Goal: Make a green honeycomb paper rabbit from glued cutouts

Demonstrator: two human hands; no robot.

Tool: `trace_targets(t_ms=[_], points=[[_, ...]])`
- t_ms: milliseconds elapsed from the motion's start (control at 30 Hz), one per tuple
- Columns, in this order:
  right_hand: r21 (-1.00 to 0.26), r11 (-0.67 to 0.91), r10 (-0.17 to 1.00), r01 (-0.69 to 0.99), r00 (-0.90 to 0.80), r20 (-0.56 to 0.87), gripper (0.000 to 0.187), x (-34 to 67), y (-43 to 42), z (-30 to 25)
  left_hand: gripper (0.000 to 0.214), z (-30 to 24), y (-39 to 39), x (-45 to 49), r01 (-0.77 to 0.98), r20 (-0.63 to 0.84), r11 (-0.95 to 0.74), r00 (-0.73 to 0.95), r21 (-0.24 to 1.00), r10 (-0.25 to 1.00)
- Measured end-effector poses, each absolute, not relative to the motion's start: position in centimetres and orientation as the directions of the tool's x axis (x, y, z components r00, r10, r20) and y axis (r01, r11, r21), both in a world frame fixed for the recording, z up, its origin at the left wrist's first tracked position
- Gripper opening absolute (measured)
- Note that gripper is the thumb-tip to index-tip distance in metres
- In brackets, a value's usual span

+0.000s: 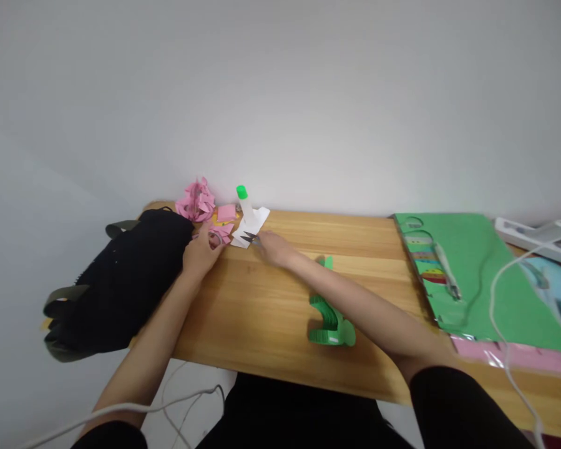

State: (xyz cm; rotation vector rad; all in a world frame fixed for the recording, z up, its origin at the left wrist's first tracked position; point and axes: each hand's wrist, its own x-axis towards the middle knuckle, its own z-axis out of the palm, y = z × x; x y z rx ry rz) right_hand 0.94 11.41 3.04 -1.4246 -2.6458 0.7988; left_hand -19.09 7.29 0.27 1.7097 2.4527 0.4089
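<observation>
My left hand (196, 254) is at the table's far left, fingers curled among pink paper scraps (224, 232). A small ring-shaped thing (214, 238) lies at its fingertips; what the fingers hold is partly hidden. Closed round a pair of scissors (250, 237), my right hand (274, 248) rests low over the table. The blades are slightly apart and point left, over a white piece of paper (260, 218). A glue stick (243, 198) with a green cap stands upright by this paper. Beyond my left hand sit a crumpled pink paper heap (196, 199) and a pink square (226, 212).
A black bag (130, 280) with dark green straps covers the table's left end. Under my right forearm lies a green folded-paper craft (331, 324). Green sheets (477, 274) in a clear sleeve, a pen (447, 271) and a white cable (493, 299) are at right. A wall rises behind.
</observation>
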Motion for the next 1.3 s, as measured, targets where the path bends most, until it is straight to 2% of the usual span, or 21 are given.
trace_targets(t_ms=[100, 200, 267, 367, 433, 500, 567, 633, 667, 700, 733, 767, 800, 900, 1067, 1133, 1167, 1233, 1300], points=[[-0.428, 0.425, 0.804, 0.798, -0.550, -0.225, 0.028, -0.9, 11.5, 2.4, 0.071, 0.7, 6.6, -18.6, 0.859, 0.077, 0.332, -0.390, 0.390, 0.918], [-0.425, 0.424, 0.819, 0.800, -0.539, -0.197, 0.029, -1.2, 11.1, 2.3, 0.065, 1.2, 5.7, -17.2, 0.782, 0.141, 0.225, -0.368, 0.582, 0.919], [-0.443, 0.439, 0.824, 0.782, -0.547, -0.149, 0.030, -0.4, 10.9, 2.7, 0.056, 1.4, 4.9, -15.8, 0.645, 0.133, 0.127, -0.339, 0.754, 0.931], [-0.489, 0.460, 0.828, 0.741, -0.557, -0.066, 0.027, 2.0, 10.6, 3.8, 0.048, 2.0, 3.4, -13.3, 0.299, -0.044, 0.105, -0.203, 0.948, 0.978], [-0.524, 0.466, 0.830, 0.713, -0.557, -0.019, 0.023, 4.1, 10.3, 4.5, 0.047, 2.5, 2.4, -11.6, 0.064, -0.186, 0.189, -0.047, 0.980, 0.981], [-0.556, 0.460, 0.838, 0.692, -0.546, 0.014, 0.019, 6.2, 9.6, 4.9, 0.044, 3.0, 1.6, -10.1, -0.072, -0.254, 0.259, 0.068, 0.963, 0.965], [-0.624, 0.434, 0.857, 0.650, -0.512, 0.062, 0.016, 8.1, 8.6, 5.1, 0.043, 3.2, 1.2, -9.2, -0.078, -0.254, 0.264, 0.123, 0.961, 0.959], [-0.692, 0.410, 0.873, 0.594, -0.475, 0.110, 0.014, 9.7, 7.6, 5.0, 0.043, 3.0, 1.4, -9.2, 0.106, -0.182, 0.175, 0.066, 0.979, 0.981], [-0.714, 0.404, 0.879, 0.572, -0.460, 0.129, 0.013, 10.5, 7.0, 4.8, 0.044, 2.7, 1.6, -9.6, 0.294, -0.114, 0.112, -0.009, 0.949, 0.993], [-0.724, 0.401, 0.883, 0.561, -0.448, 0.143, 0.012, 11.2, 6.6, 4.6, 0.045, 2.4, 1.9, -10.2, 0.521, -0.027, 0.073, -0.094, 0.850, 0.995], [-0.730, 0.398, 0.889, 0.556, -0.430, 0.157, 0.012, 11.9, 6.1, 4.3, 0.047, 2.1, 2.3, -11.1, 0.742, 0.077, 0.076, -0.170, 0.667, 0.983], [-0.736, 0.391, 0.897, 0.553, -0.408, 0.170, 0.012, 12.6, 5.8, 4.0, 0.050, 1.8, 2.6, -12.0, 0.892, 0.153, 0.139, -0.224, 0.430, 0.963], [-0.743, 0.380, 0.907, 0.551, -0.380, 0.182, 0.012, 13.2, 5.5, 3.7, 0.052, 1.5, 2.9, -13.0, 0.951, 0.164, 0.219, -0.257, 0.220, 0.952], [-0.773, 0.347, 0.928, 0.531, -0.315, 0.199, 0.016, 14.4, 4.8, 3.0, 0.051, 0.9, 3.5, -15.5, 0.953, 0.113, 0.288, -0.297, 0.092, 0.948], [-0.792, 0.338, 0.933, 0.508, -0.289, 0.213, 0.019, 14.9, 4.3, 2.8, 0.049, 0.4, 3.8, -16.5, 0.951, 0.094, 0.310, -0.308, -0.002, 0.947], [-0.799, 0.333, 0.935, 0.500, -0.285, 0.211, 0.019, 14.9, 4.1, 2.9, 0.046, 0.5, 3.6, -16.1, 0.950, 0.135, 0.305, -0.312, 0.073, 0.940], [-0.806, 0.331, 0.935, 0.491, -0.285, 0.210, 0.018, 14.8, 3.9, 3.0, 0.044, 0.6, 3.4, -15.7, 0.945, 0.164, 0.280, -0.306, 0.168, 0.938], [-0.821, 0.336, 0.932, 0.461, -0.288, 0.220, 0.017, 14.7, 3.5, 3.4, 0.041, 1.4, 2.6, -14.3, 0.864, 0.184, 0.154, -0.271, 0.480, 0.945], [-0.836, 0.351, 0.926, 0.421, -0.287, 0.244, 0.016, 14.4, 3.0, 4.1, 0.039, 2.6, 1.4, -12.5, 0.560, 0.108, -0.006, -0.148, 0.828, 0.983]])
